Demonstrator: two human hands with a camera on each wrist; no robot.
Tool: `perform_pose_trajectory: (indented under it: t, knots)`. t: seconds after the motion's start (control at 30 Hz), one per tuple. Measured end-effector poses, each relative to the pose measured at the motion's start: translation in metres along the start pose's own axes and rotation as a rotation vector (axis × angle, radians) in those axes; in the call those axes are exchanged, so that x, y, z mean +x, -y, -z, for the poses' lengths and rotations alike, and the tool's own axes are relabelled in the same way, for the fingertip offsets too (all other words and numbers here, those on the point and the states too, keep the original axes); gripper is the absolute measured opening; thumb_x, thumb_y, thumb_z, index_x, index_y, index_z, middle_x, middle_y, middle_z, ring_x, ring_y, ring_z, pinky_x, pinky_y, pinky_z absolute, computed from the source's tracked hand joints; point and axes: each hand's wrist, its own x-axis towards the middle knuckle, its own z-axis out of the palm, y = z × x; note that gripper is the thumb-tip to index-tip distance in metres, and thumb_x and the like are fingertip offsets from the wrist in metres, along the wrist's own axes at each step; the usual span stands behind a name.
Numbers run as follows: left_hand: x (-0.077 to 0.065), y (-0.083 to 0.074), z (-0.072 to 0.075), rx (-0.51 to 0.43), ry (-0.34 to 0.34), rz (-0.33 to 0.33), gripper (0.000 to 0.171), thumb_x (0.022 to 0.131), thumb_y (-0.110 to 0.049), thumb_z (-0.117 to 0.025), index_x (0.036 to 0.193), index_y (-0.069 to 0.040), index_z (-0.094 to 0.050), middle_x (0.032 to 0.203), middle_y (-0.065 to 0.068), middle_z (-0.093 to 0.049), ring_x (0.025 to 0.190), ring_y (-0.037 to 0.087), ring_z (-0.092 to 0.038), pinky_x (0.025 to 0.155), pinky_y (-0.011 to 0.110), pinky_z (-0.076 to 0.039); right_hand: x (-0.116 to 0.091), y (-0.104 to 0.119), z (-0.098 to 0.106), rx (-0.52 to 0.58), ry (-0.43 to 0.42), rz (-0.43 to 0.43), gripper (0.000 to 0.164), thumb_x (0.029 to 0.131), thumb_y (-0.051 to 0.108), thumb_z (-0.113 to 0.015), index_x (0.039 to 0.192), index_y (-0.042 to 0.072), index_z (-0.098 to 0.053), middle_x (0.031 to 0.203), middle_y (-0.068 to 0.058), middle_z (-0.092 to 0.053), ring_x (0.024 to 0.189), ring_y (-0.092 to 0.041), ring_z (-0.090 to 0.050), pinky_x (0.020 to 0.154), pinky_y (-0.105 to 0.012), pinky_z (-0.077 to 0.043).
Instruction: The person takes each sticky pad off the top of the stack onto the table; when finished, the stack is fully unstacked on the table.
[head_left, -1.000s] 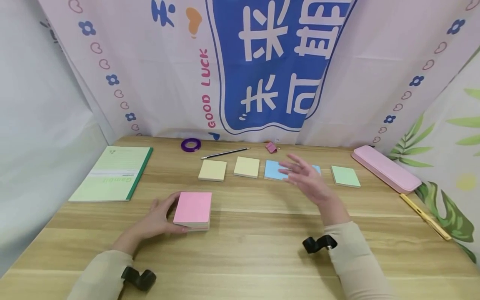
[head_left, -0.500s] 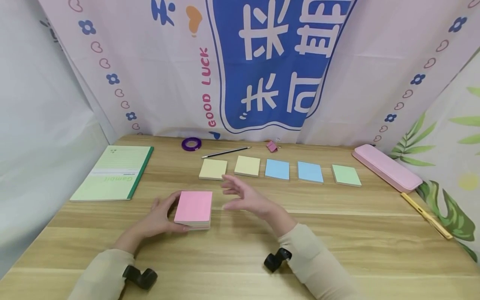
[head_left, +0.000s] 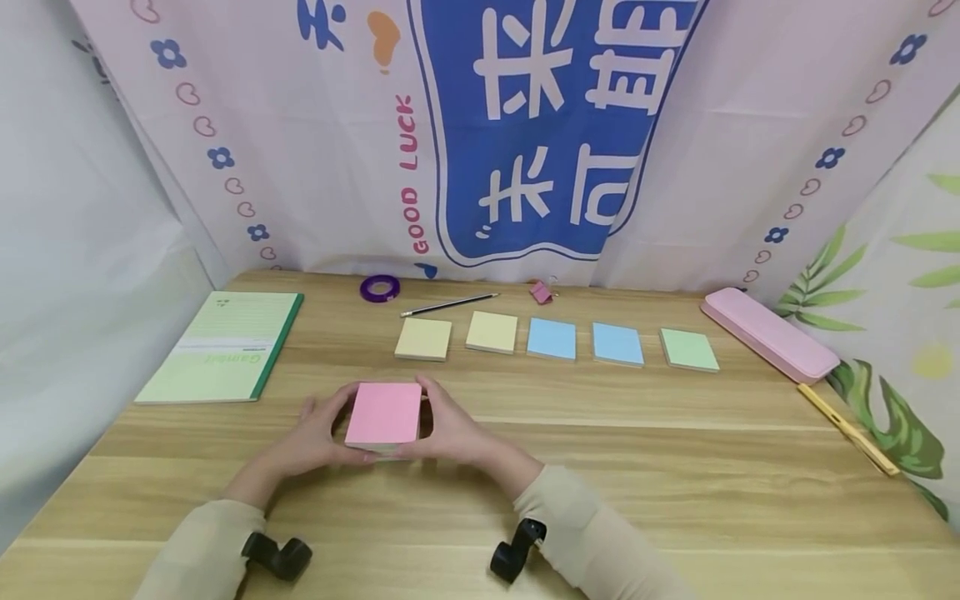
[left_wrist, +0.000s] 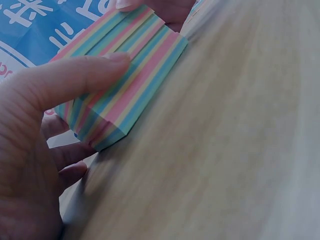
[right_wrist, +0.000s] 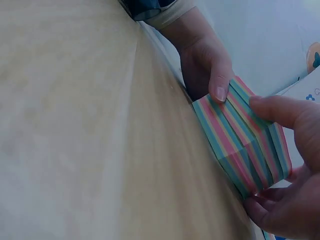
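Note:
A stack of sticky note pads (head_left: 385,412) with a pink sheet on top stands at the left of the table's middle in the head view. From its left side my left hand (head_left: 318,435) grips it, thumb along the near face. My right hand (head_left: 454,432) grips the opposite side, its thumb also at the near face. Seen from the left wrist, the stack (left_wrist: 142,75) shows striped edges in pink, yellow, green and blue, its layers slightly offset. Both thumbs press those striped edges in the right wrist view, where the stack (right_wrist: 245,137) sits close over the wood.
Behind the hands lies a row of single pads: two yellow (head_left: 423,339), two blue (head_left: 552,338), one green (head_left: 689,349). Purple tape (head_left: 379,288), a pencil (head_left: 449,305) and a pink clip (head_left: 541,292) lie farther back. A notebook (head_left: 225,346) is left; a pink case (head_left: 771,333) and yellow pen (head_left: 847,427) are right.
My right hand has swept left from over the blue pads to the stack and now grips its right side. The left hand has stayed on the stack's left side.

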Motion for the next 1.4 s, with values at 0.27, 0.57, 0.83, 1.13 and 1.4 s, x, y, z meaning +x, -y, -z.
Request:
perform_pose_trajectory:
  t: [0.27, 0.57, 0.83, 1.13, 1.4]
  knots:
    - [0.000, 0.000, 0.000, -0.002, 0.004, -0.009, 0.096, 0.059, -0.043, -0.075, 0.133, -0.009, -0.024, 0.132, 0.019, -0.032, 0.122, 0.036, -0.020, 0.092, 0.057, 0.011, -0.005, -0.006, 0.009, 0.042, -0.043, -0.062, 0.090, 0.065, 0.008, -0.075, 0.134, 0.005, -0.017, 0.109, -0.006, -0.050, 0.097, -0.015, -0.049, 0.086, -0.027, -0.037]
    - [-0.001, 0.000, 0.001, 0.008, 0.003, -0.002, 0.093, 0.060, -0.043, -0.074, 0.133, -0.012, -0.025, 0.132, 0.020, -0.031, 0.122, 0.038, -0.020, 0.091, 0.058, 0.011, -0.022, -0.006, 0.043, 0.457, -0.058, -0.147, 0.090, 0.064, -0.020, -0.060, 0.135, 0.014, -0.016, 0.114, -0.022, -0.049, 0.093, -0.030, -0.055, 0.076, -0.034, -0.046]
    - [-0.002, -0.002, 0.003, 0.002, 0.001, -0.003, 0.094, 0.059, -0.042, -0.075, 0.133, -0.011, -0.025, 0.133, 0.021, -0.029, 0.122, 0.038, -0.019, 0.092, 0.057, 0.011, -0.028, -0.029, 0.071, 0.534, -0.110, -0.189, 0.094, 0.067, -0.021, -0.055, 0.138, 0.016, -0.004, 0.121, -0.025, -0.042, 0.091, -0.031, -0.055, 0.076, -0.035, -0.046]
    - [-0.001, -0.002, 0.003, 0.006, 0.001, -0.002, 0.095, 0.059, -0.044, -0.075, 0.133, -0.011, -0.025, 0.133, 0.021, -0.029, 0.122, 0.038, -0.019, 0.092, 0.057, 0.011, -0.022, -0.038, 0.070, 0.398, -0.136, -0.213, 0.093, 0.069, -0.019, -0.055, 0.138, 0.010, 0.000, 0.122, -0.027, -0.040, 0.091, -0.029, -0.055, 0.077, -0.032, -0.045]
    - [-0.001, -0.002, 0.003, 0.007, 0.001, 0.002, 0.094, 0.059, -0.044, -0.075, 0.132, -0.011, -0.025, 0.133, 0.020, -0.030, 0.122, 0.038, -0.019, 0.092, 0.057, 0.011, -0.021, -0.035, 0.070, 0.300, -0.227, -0.261, 0.084, 0.070, -0.009, -0.061, 0.137, 0.005, -0.012, 0.107, -0.023, -0.051, 0.082, -0.025, -0.057, 0.078, -0.033, -0.044]
